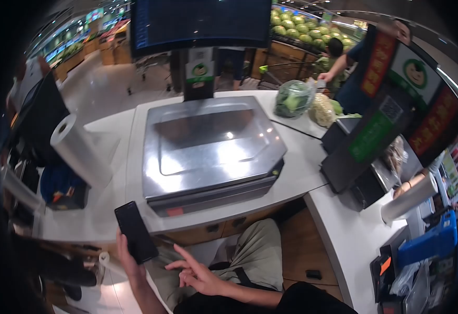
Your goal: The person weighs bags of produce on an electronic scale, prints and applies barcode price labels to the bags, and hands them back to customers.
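Observation:
My left hand (129, 256) grips a black smartphone (136, 232) along its side and lower edge, below the front edge of the counter. The phone's screen looks dark. To the right of the phone, apart from it, my right hand (200, 276) hangs over my lap, index finger stretched out and the other fingers loosely bent. Nothing is in that hand. Ahead of both hands sits a metal-topped weighing scale (210, 144), its plate bare and shiny. A dark monitor (200, 23) stands on a post behind it.
Plastic bag rolls stand left (80, 149) and right (411, 198). A bagged green vegetable (293, 98) and a cauliflower (321, 110) lie at the counter's far right, near another person's hand (326, 77). Signboards (378, 123) rise on the right, and a blue device (428, 240) sits below them.

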### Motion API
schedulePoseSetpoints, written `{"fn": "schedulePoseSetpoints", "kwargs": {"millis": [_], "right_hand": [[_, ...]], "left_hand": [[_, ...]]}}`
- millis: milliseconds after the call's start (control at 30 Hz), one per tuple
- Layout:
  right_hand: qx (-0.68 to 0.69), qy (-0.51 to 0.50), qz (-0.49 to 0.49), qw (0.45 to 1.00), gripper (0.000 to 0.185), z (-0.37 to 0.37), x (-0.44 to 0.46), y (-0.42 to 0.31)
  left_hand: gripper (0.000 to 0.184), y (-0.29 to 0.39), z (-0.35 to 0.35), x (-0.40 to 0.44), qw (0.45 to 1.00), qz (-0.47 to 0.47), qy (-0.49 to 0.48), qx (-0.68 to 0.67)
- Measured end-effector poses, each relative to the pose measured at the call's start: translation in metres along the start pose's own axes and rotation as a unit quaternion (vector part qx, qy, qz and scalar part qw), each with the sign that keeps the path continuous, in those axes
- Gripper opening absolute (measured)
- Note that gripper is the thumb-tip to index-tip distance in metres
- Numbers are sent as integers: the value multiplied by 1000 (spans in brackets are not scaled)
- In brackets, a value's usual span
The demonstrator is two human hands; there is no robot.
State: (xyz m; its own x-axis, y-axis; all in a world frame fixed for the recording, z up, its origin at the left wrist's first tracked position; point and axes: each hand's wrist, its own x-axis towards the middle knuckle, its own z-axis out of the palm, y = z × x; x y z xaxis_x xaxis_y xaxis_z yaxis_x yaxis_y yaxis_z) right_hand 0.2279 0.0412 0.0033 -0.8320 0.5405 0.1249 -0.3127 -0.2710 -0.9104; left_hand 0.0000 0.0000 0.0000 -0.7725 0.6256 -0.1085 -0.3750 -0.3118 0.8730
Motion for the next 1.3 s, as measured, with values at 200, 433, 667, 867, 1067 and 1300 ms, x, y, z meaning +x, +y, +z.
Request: {"fn": "schedulePoseSetpoints", "kwargs": {"millis": [200,433,667,867,1067,1300], "right_hand": [[-52,54,25,997,64,-42,-30,-33],[-78,230,17,970,33,-139,-60,-113],[-56,520,-131,842,32,-339,24,-288],[-209,663,-43,717,41,-524,133,-368],[-343,698,-15,628,44,-636,170,-367],[-294,693,-166,636,39,-547,201,-416]], "left_hand": [[58,6,14,55,962,59,-59,260],[53,7,18,86,823,181,-42,537],[68,58,103,66,749,37,-109,652],[72,107,149,48,675,-25,-89,732],[46,140,195,12,727,2,-143,671],[30,152,274,2,739,78,-151,651]]}}
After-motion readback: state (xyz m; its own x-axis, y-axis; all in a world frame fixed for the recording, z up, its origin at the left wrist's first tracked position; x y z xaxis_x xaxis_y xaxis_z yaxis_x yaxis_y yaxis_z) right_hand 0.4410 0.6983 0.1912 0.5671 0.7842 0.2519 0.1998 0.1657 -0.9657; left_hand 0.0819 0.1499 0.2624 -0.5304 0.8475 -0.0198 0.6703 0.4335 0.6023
